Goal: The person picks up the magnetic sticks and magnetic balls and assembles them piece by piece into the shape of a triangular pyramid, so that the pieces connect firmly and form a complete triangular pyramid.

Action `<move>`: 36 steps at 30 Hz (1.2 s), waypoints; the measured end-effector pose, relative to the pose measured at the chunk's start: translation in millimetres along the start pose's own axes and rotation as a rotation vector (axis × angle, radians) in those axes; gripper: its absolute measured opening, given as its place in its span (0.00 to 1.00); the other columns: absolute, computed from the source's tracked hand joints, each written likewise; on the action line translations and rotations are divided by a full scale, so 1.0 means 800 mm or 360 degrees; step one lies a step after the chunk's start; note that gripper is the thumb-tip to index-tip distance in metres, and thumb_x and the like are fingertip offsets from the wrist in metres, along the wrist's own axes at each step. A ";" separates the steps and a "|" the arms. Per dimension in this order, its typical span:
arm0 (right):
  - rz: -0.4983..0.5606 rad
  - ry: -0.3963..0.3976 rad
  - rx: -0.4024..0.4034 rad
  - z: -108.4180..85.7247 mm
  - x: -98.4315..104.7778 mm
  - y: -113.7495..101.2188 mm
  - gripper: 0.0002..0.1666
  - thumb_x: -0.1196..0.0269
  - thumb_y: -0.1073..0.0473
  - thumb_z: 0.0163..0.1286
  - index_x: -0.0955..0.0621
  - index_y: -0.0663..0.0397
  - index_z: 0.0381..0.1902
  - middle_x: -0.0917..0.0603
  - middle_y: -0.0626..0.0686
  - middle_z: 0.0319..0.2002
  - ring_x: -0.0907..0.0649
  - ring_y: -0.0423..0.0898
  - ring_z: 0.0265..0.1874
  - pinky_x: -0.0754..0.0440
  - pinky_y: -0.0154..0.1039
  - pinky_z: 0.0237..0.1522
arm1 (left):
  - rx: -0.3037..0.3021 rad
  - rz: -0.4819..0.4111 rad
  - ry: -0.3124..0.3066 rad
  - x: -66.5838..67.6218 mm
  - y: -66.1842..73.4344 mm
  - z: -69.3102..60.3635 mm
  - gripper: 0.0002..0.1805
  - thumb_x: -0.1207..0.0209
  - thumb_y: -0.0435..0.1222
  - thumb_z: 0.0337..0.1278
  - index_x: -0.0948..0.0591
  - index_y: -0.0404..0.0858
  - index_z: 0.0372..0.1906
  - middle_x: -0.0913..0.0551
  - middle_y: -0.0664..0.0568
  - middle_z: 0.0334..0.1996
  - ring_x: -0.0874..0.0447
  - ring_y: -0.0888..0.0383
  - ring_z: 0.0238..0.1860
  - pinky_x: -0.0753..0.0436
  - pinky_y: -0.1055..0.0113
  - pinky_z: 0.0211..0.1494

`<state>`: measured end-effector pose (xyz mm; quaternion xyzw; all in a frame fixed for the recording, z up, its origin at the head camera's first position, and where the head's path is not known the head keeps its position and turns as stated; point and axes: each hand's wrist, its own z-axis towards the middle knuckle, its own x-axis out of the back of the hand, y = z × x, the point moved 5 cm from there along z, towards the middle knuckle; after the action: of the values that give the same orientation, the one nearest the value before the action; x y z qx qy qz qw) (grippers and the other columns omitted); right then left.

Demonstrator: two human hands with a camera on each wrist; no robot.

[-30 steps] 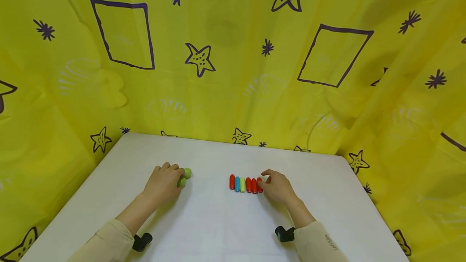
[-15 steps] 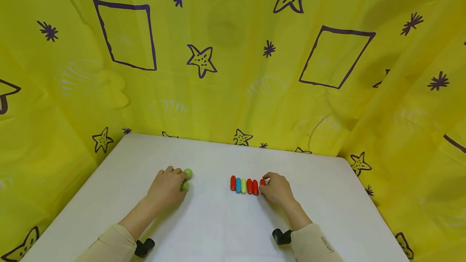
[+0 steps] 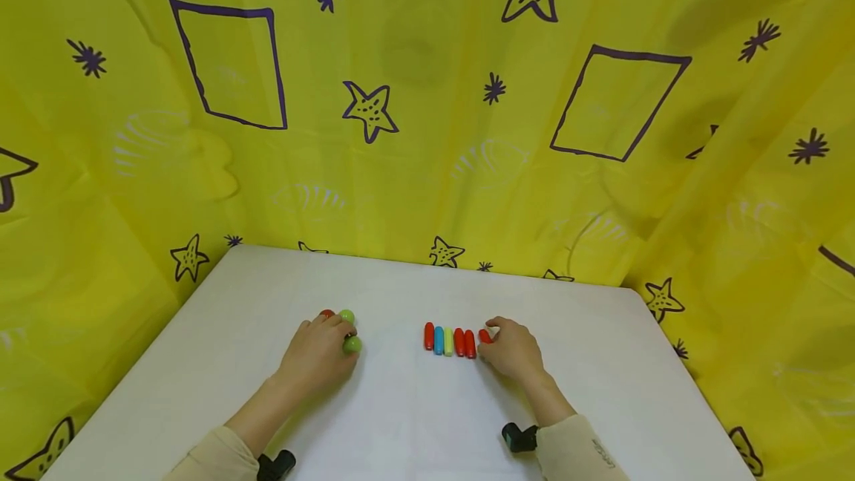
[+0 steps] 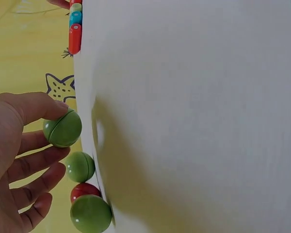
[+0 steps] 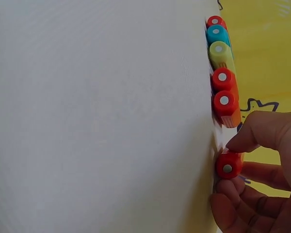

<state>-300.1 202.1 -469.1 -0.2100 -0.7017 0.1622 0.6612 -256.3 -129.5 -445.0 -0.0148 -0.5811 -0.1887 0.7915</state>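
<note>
My left hand (image 3: 318,356) pinches a green ball (image 4: 62,128) between thumb and fingers. Near its fingers in the left wrist view are another green ball (image 4: 80,167), a red ball (image 4: 84,191) and a larger-looking green ball (image 4: 90,214). The head view shows only part of this group, as the hand covers the rest. At the right, my right hand (image 3: 514,347) holds a short red rod (image 5: 228,165) between thumb and fingers, a small gap away from a row. That row has a red rod (image 3: 429,336), a blue rod (image 3: 439,341), a yellow rod (image 3: 449,341) and two more red rods (image 3: 470,344).
Everything lies on a white table (image 3: 394,407). A yellow curtain (image 3: 414,169) printed with stars and frames hangs behind and along both sides. Black wrist cameras (image 3: 519,437) sit by both sleeves.
My right hand has drawn the end red rod rightward, away from the row. The left hand has shifted right and toward me with a green ball, uncovering a red ball behind it.
</note>
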 end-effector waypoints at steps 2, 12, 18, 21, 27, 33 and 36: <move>0.0028 0.0010 -0.0008 0.000 0.001 0.005 0.30 0.31 0.57 0.61 0.18 0.59 0.61 0.17 0.51 0.31 0.22 0.48 0.28 0.27 0.38 0.29 | 0.0012 -0.0024 0.0001 -0.002 0.003 0.001 0.11 0.29 0.39 0.50 0.12 0.42 0.40 0.12 0.53 0.40 0.14 0.48 0.44 0.24 0.54 0.41; 0.0140 0.0081 0.0044 -0.006 0.009 0.017 0.31 0.30 0.58 0.61 0.19 0.60 0.63 0.15 0.51 0.33 0.21 0.46 0.30 0.27 0.38 0.33 | 0.0242 -0.0373 -0.0124 -0.017 0.012 -0.002 0.10 0.32 0.38 0.55 0.13 0.43 0.43 0.15 0.53 0.46 0.13 0.52 0.44 0.17 0.53 0.46; 0.0324 0.0061 0.0042 -0.016 0.009 0.019 0.30 0.29 0.61 0.60 0.18 0.60 0.62 0.16 0.51 0.33 0.21 0.45 0.26 0.26 0.37 0.30 | 0.0319 -0.0593 -0.0148 -0.023 0.020 -0.004 0.14 0.29 0.36 0.54 0.14 0.41 0.46 0.17 0.51 0.49 0.16 0.54 0.47 0.17 0.59 0.49; 0.0396 0.0037 0.0030 -0.020 0.008 0.018 0.29 0.30 0.64 0.59 0.17 0.60 0.61 0.17 0.52 0.34 0.21 0.45 0.25 0.25 0.37 0.29 | 0.0310 -0.0627 -0.0146 -0.028 0.026 -0.002 0.16 0.28 0.35 0.52 0.15 0.39 0.47 0.17 0.50 0.47 0.19 0.58 0.39 0.19 0.63 0.44; 0.0498 -0.0015 0.0028 -0.029 -0.002 0.006 0.27 0.30 0.65 0.60 0.16 0.57 0.59 0.18 0.53 0.38 0.20 0.46 0.31 0.22 0.37 0.31 | 0.0312 -0.0719 -0.0157 -0.038 0.035 -0.001 0.14 0.30 0.35 0.53 0.15 0.40 0.46 0.13 0.51 0.40 0.22 0.61 0.32 0.19 0.63 0.40; 0.0552 -0.0071 0.0132 -0.041 -0.013 -0.015 0.23 0.29 0.65 0.61 0.14 0.55 0.55 0.18 0.51 0.40 0.20 0.46 0.38 0.21 0.37 0.36 | 0.0307 -0.0796 -0.0205 -0.050 0.042 -0.001 0.13 0.30 0.37 0.55 0.16 0.44 0.46 0.13 0.55 0.39 0.24 0.62 0.31 0.21 0.66 0.39; 0.0582 -0.0071 0.0175 -0.045 -0.017 -0.023 0.21 0.28 0.65 0.62 0.14 0.55 0.54 0.18 0.50 0.41 0.20 0.45 0.39 0.21 0.36 0.38 | 0.0285 -0.0816 -0.0207 -0.054 0.046 -0.002 0.14 0.30 0.38 0.56 0.16 0.45 0.47 0.14 0.57 0.40 0.23 0.63 0.32 0.22 0.66 0.39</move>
<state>-264.9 178.0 -468.8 -0.2938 -0.6565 0.3223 0.6155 -254.2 -83.8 -478.3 0.1908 -0.6298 -0.3294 0.6771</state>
